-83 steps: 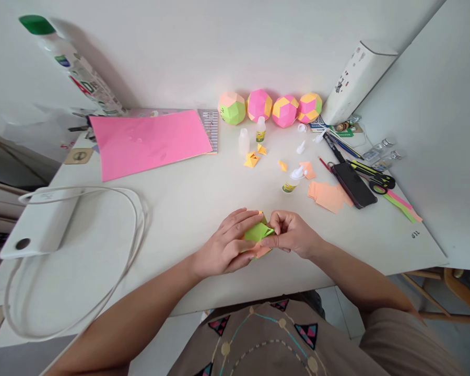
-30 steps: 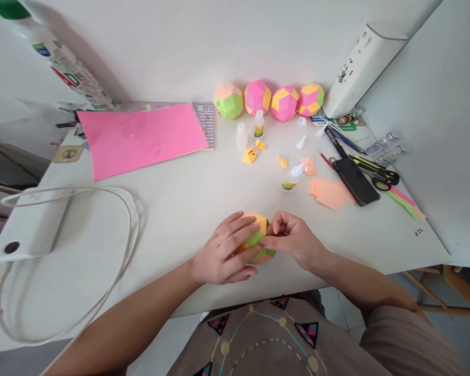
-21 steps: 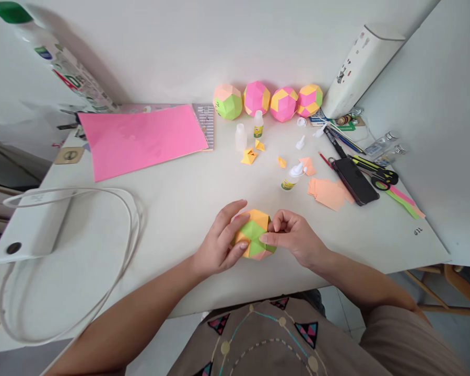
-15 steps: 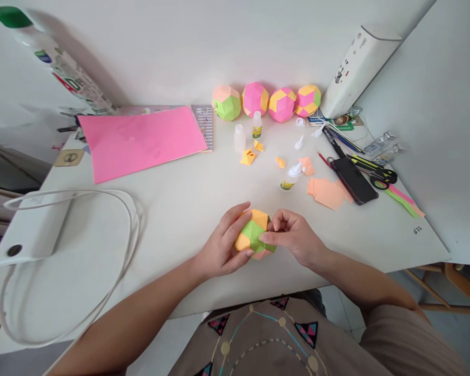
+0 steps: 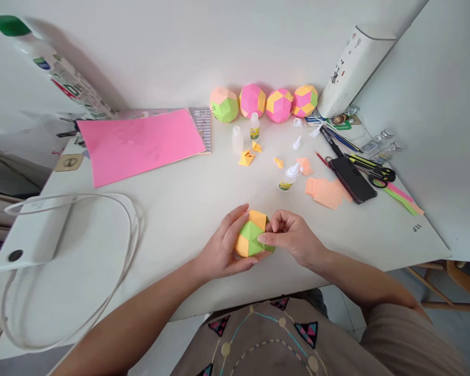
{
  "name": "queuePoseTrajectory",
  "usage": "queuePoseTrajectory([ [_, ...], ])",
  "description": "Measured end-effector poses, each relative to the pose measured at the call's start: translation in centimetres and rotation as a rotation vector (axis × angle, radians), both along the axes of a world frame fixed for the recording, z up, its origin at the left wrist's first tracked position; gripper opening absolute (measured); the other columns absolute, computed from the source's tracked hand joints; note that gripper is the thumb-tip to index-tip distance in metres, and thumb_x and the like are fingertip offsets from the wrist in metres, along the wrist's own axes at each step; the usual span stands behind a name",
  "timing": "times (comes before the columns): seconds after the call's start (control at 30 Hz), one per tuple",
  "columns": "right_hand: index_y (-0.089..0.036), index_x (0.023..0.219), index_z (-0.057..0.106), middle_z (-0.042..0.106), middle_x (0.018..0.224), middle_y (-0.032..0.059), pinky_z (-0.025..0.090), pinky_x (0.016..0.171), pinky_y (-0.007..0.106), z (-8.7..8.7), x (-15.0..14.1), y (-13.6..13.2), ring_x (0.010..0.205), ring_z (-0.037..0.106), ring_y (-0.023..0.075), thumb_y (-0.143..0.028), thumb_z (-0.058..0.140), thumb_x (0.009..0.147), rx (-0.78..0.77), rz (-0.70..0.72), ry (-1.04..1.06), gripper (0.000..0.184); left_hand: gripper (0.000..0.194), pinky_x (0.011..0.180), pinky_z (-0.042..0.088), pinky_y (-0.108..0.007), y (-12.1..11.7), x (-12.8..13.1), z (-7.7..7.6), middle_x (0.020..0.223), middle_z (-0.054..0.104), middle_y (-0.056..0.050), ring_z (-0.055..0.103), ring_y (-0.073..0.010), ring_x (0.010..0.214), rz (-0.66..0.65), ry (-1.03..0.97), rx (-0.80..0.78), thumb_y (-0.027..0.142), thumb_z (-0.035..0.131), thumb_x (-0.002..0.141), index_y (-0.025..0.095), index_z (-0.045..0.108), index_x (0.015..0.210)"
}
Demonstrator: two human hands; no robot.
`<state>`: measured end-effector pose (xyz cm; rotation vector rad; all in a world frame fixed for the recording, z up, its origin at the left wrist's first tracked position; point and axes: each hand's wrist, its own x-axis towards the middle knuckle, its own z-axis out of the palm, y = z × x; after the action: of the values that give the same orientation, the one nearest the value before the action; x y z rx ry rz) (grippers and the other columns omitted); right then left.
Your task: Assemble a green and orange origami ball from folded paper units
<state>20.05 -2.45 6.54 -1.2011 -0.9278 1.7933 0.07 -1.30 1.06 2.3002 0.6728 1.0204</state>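
Note:
A faceted paper ball (image 5: 254, 232) in green and orange is held above the front part of the table. My left hand (image 5: 225, 245) wraps around its left side, with the thumb underneath. At the right side of the ball, my right hand (image 5: 292, 235) pinches its edge between thumb and curled fingers; part of that side is hidden by the fingers. Just beyond the hands stands a capped glue bottle (image 5: 288, 178). Small folded orange paper pieces (image 5: 246, 157) lie farther back.
Several finished paper balls (image 5: 253, 101) line the wall. Peach paper squares (image 5: 325, 192), a black phone (image 5: 353, 179) and scissors (image 5: 379, 180) lie to the right. A pink sheet (image 5: 141, 143), a white power strip (image 5: 31, 235) and its looping cable (image 5: 135, 230) occupy the left.
The ball has turned slightly in my left hand, and the left thumb has shifted right along its underside. My right hand keeps its pinch at the edge. The camera view has moved slightly.

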Motion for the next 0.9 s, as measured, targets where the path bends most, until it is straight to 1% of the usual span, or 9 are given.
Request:
queuePoseTrajectory([
  [0.1, -0.018, 0.067, 0.046, 0.054, 0.064, -0.0070, 0.040, 0.055, 0.020, 0.0, 0.1, 0.1, 0.058, 0.050, 0.0065, -0.024, 0.081, 0.065, 0.021, 0.034, -0.026, 0.036, 0.079, 0.099, 0.045, -0.058, 0.0, -0.1, 0.0, 0.146, 0.027, -0.024, 0.034, -0.0372, 0.135, 0.010, 0.004, -0.009, 0.050, 0.054, 0.089, 0.022, 0.013, 0.150],
  [0.23, -0.018, 0.073, 0.049, 0.053, 0.065, -0.0064, 0.039, 0.055, 0.020, 0.1, 0.4, 0.3, 0.059, 0.050, 0.0073, -0.029, 0.078, 0.070, 0.067, 0.121, -0.074, 0.031, 0.077, 0.100, 0.044, -0.057, 0.2, -0.2, 0.1, 0.144, 0.029, -0.024, 0.036, -0.0356, 0.133, -0.004, -0.013, -0.052, 0.047, 0.055, 0.089, 0.021, 0.015, 0.149],
  [0.37, -0.017, 0.075, 0.051, 0.051, 0.064, -0.0064, 0.037, 0.053, 0.020, 0.3, 0.6, 0.5, 0.058, 0.047, 0.0070, -0.032, 0.078, 0.071, 0.118, 0.185, -0.094, 0.030, 0.076, 0.099, 0.045, -0.057, 0.3, -0.3, 0.2, 0.143, 0.031, -0.023, 0.038, -0.0351, 0.131, -0.008, -0.027, -0.092, 0.047, 0.056, 0.089, 0.021, 0.017, 0.149],
  [0.5, -0.016, 0.078, 0.054, 0.053, 0.069, -0.0038, 0.037, 0.055, 0.021, 0.5, 0.8, 0.7, 0.060, 0.047, 0.0079, -0.037, 0.072, 0.077, 0.173, 0.214, -0.134, 0.027, 0.074, 0.101, 0.042, -0.059, 0.3, -0.3, 0.1, 0.143, 0.032, -0.022, 0.036, -0.0356, 0.133, -0.003, -0.037, -0.114, 0.047, 0.056, 0.088, 0.022, 0.020, 0.148],
  [0.6, -0.016, 0.081, 0.057, 0.054, 0.071, -0.0018, 0.037, 0.057, 0.022, 0.8, 1.0, 0.9, 0.064, 0.047, 0.0094, -0.039, 0.065, 0.082, 0.223, 0.207, -0.207, 0.025, 0.073, 0.103, 0.040, -0.060, 0.4, -0.3, -0.1, 0.143, 0.033, -0.020, 0.034, -0.0355, 0.135, -0.008, -0.073, -0.121, 0.047, 0.057, 0.088, 0.023, 0.022, 0.147],
  [0.67, -0.017, 0.084, 0.057, 0.055, 0.074, -0.0008, 0.037, 0.057, 0.023, 0.9, 1.2, 1.1, 0.064, 0.047, 0.0099, -0.039, 0.063, 0.084, 0.245, 0.209, -0.252, 0.023, 0.073, 0.103, 0.040, -0.059, 0.5, -0.3, -0.2, 0.142, 0.033, -0.020, 0.034, -0.0352, 0.134, -0.002, -0.089, -0.134, 0.047, 0.057, 0.088, 0.023, 0.022, 0.147],
  [0.77, -0.017, 0.088, 0.057, 0.056, 0.075, -0.0013, 0.036, 0.055, 0.022, 1.1, 1.5, 1.2, 0.059, 0.042, 0.0081, -0.033, 0.065, 0.081, 0.276, 0.237, -0.297, 0.019, 0.073, 0.103, 0.040, -0.058, 0.7, -0.4, -0.3, 0.141, 0.034, -0.019, 0.036, -0.0342, 0.133, 0.006, -0.107, -0.160, 0.047, 0.059, 0.087, 0.023, 0.024, 0.146],
  [0.9, -0.017, 0.089, 0.058, 0.048, 0.066, -0.0055, 0.034, 0.051, 0.020, 1.0, 1.8, 1.0, 0.054, 0.036, 0.0063, -0.024, 0.066, 0.077, 0.387, 0.249, -0.327, 0.016, 0.073, 0.103, 0.041, -0.057, 0.9, -0.4, -0.3, 0.141, 0.034, -0.020, 0.037, -0.0337, 0.132, -0.011, -0.131, -0.137, 0.044, 0.061, 0.087, 0.022, 0.025, 0.145],
])
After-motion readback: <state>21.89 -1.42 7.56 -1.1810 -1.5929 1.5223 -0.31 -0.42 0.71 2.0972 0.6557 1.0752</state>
